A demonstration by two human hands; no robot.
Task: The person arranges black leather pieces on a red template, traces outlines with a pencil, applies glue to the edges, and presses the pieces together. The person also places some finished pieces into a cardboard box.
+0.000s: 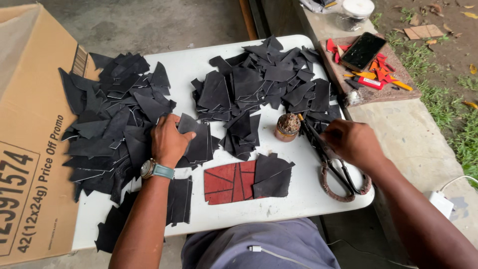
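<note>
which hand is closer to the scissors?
Right. The right hand rests on the scissors near the blades. The left hand is across the table on black pieces, apart from them.

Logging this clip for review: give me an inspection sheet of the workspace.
Surface: white table, mostly covered.
Job's things: black cut pieces in heaps; red panel partly overlaid with black; scissors; small jar.
Clutter: phone and red-orange scraps on side ledge.
Grippers: left hand on a black piece; right hand touching scissors.
Cables: white cable and plug at right.
Surroundings: cardboard box left; grass right.
</note>
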